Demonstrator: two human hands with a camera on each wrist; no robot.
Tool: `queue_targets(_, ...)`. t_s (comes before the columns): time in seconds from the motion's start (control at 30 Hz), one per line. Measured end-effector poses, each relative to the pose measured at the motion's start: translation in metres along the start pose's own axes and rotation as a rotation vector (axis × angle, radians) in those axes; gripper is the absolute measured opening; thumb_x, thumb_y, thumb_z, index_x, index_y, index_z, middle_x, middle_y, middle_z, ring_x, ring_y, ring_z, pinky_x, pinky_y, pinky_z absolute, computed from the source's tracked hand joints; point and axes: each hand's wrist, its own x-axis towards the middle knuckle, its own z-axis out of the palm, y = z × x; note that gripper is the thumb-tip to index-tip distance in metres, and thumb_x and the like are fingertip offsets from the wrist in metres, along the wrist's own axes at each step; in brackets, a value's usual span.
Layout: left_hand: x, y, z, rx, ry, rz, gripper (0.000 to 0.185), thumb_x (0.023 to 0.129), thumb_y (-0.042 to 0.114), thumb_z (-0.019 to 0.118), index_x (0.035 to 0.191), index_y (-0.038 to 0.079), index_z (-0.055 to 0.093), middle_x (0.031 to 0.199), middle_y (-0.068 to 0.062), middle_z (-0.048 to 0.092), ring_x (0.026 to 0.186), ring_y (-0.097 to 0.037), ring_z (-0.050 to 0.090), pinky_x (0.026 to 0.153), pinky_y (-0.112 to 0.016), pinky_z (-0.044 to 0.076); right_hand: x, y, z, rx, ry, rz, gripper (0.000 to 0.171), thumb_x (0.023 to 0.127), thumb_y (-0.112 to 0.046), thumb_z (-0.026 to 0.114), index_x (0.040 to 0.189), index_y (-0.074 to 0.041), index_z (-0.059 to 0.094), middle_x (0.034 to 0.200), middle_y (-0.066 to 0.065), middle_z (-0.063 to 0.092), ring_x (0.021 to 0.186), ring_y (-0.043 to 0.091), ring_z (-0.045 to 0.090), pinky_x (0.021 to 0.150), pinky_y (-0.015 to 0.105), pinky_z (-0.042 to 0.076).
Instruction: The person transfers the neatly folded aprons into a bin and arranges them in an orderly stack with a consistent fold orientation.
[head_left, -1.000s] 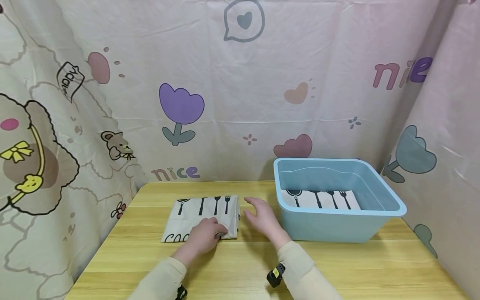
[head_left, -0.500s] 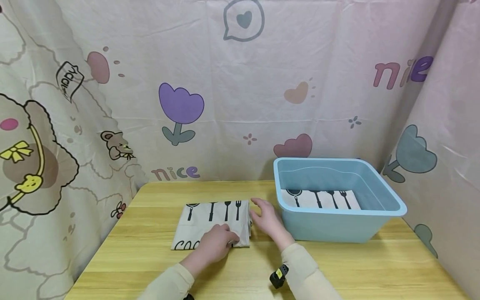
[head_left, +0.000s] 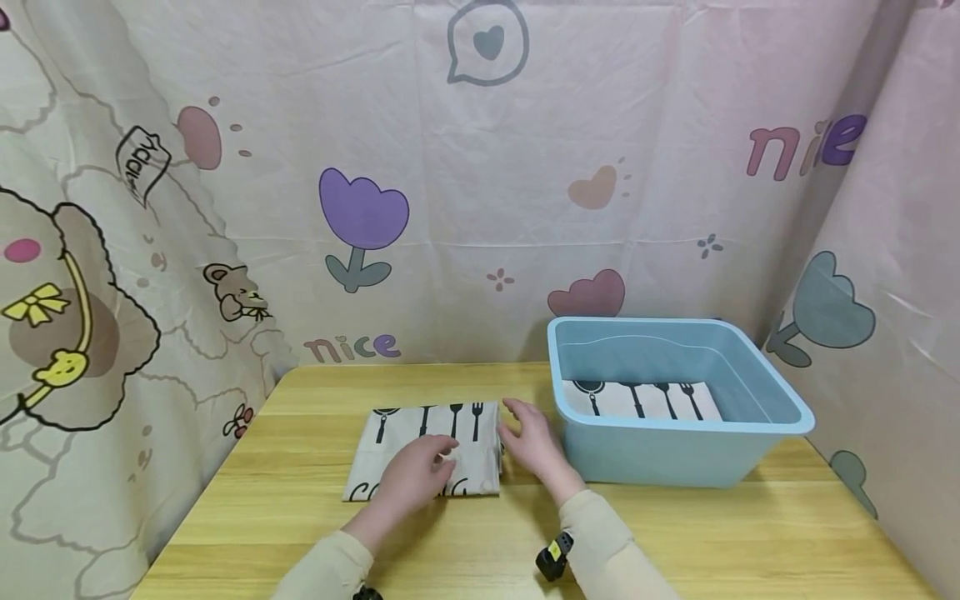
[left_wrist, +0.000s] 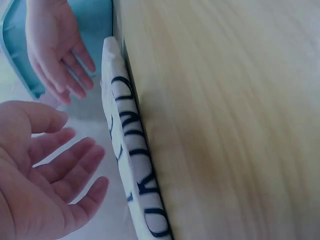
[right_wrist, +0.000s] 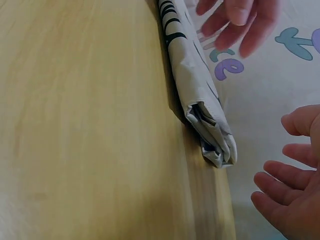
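A white cloth [head_left: 480, 458] printed with black utensils and lettering lies folded flat on the table. My left hand [head_left: 412, 479] hovers just over its front part, fingers loosely bent and apart from it in the left wrist view. Beside the cloth's right edge is my right hand [head_left: 534, 442], its fingers spread and relaxed, with a gap to the cloth [right_wrist: 200, 95] in the right wrist view. Layered folds show at that end. Neither hand holds anything.
A light blue plastic bin [head_left: 652, 454] stands right of my right hand. Inside it lies another white cloth [head_left: 618, 398] with black utensil prints. The wooden table [head_left: 285, 467] meets a patterned curtain [head_left: 465, 208] at the back and sides.
The cloth has slid right and slightly nearer with the left hand, then stopped. The left hand has since let go and lifted off it. The right hand has shifted slightly right.
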Motion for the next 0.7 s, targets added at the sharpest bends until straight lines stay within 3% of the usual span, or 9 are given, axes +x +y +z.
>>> queue_targets(0.17, -0.001, -0.013, -0.006, -0.057, 0.097, -0.088, 0.029, 0.090, 0.010, 0.070, 0.118, 0.004, 0.067, 0.106, -0.011, 0.069, 0.093, -0.027, 0.066, 0.082, -0.046, 0.054, 0.000, 0.005, 0.005, -0.001, -0.012, 0.015, 0.048, 0.091, -0.013, 0.069, 0.134, 0.005, 0.055, 0.125, 0.024, 0.060, 0.113, 0.038, 0.058, 0.096, 0.052, 0.048)
queue_targets(0.7, -0.006, -0.065, -0.044, -0.178, 0.210, -0.320, 0.040, 0.095, 0.011, 0.064, 0.130, -0.008, 0.057, 0.117, -0.025, 0.064, 0.106, -0.039, 0.061, 0.092, -0.052, 0.049, -0.001, 0.003, 0.008, 0.009, -0.062, 0.080, 0.053, 0.091, -0.015, 0.069, 0.136, 0.007, 0.050, 0.126, 0.028, 0.059, 0.113, 0.041, 0.059, 0.094, 0.052, 0.049)
